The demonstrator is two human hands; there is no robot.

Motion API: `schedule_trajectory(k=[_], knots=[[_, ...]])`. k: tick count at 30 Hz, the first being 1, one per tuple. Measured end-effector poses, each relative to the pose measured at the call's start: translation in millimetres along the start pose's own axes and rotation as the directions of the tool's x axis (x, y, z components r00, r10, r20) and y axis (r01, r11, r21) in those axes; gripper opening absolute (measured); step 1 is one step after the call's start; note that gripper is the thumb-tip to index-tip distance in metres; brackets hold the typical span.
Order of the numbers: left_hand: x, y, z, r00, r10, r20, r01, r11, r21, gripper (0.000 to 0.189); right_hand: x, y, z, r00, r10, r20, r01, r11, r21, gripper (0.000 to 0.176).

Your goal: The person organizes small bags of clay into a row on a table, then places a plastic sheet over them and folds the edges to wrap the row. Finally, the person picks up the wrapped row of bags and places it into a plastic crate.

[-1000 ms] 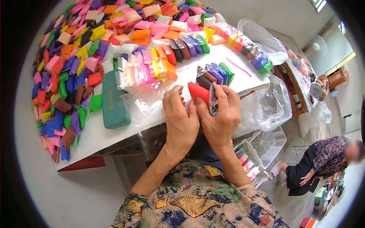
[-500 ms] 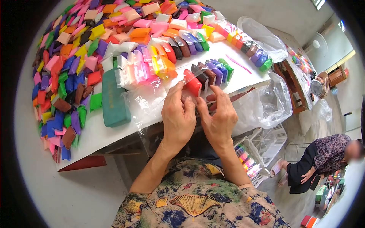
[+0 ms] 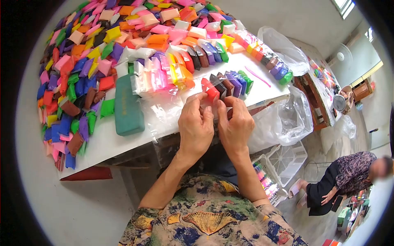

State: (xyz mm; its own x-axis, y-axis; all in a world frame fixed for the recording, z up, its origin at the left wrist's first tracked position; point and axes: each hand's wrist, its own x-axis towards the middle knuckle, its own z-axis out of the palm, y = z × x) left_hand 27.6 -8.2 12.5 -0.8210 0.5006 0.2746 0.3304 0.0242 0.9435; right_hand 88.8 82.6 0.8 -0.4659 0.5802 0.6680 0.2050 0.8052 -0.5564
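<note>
A red packet [image 3: 211, 90] leans at the near end of a short row on the white tabletop. My left hand [image 3: 196, 125] has its fingers bent in at the packet's near left side. My right hand [image 3: 235, 124] is curled in at its lower right, thumb close to the red; the exact contact is partly hidden. Behind it stand a black packet [image 3: 218, 85], brown and purple packets, and a green packet [image 3: 246, 81]. To the left, a longer row includes yellow-orange packets [image 3: 182, 77] and pink packets [image 3: 157, 75], with clear plastic film [image 3: 162, 110] in front.
A teal case [image 3: 128, 106] lies left of the rows. Loose coloured packets [image 3: 82, 78] pile up behind. A filled clear sleeve [image 3: 266, 59] and a pink strip [image 3: 257, 76] lie right. Clear bags [image 3: 287, 119] and white baskets [image 3: 287, 160] are beside the table. Another person [image 3: 349, 180] sits far right.
The view has shifted slightly, so the table things appear a little further right. My hands stay at the red packet, with the fingers drawn in slightly lower on it.
</note>
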Motion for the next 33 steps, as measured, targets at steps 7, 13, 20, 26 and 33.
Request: schedule_trajectory(k=[7, 13, 20, 26, 33], knots=[[3.0, -19.1, 1.7, 0.972, 0.233, -0.027, -0.223, 0.954, 0.2, 0.037, 9.1, -6.8, -13.5, 1.0, -0.011, -0.002, 0.011, 1.0, 0.024, 0.016], [2.2, -13.7, 1.4, 0.971, 0.239, -0.014, -0.234, 0.96, 0.156, 0.041, 65.1, -38.3, -20.1, 0.988, -0.108, 0.11, 0.09, 0.983, 0.158, 0.021], [2.5, -6.9, 3.9, 0.95, 0.312, -0.002, -0.306, 0.931, 0.198, 0.027, 108.4, -73.5, 31.5, 0.86, -0.079, 0.504, 0.209, 0.956, -0.207, 0.057], [4.4, -8.1, 0.9, 0.933, 0.361, 0.001, -0.356, 0.921, 0.16, 0.026, 115.7, -60.5, 47.9, 0.798, -0.054, 0.6, 0.233, 0.946, -0.225, 0.059], [1.5, -15.6, -0.8, 0.955, 0.28, 0.095, -0.294, 0.933, 0.207, 0.04, 113.5, -60.7, 56.1, 0.797, -0.043, 0.602, 0.288, 0.904, -0.317, 0.04]])
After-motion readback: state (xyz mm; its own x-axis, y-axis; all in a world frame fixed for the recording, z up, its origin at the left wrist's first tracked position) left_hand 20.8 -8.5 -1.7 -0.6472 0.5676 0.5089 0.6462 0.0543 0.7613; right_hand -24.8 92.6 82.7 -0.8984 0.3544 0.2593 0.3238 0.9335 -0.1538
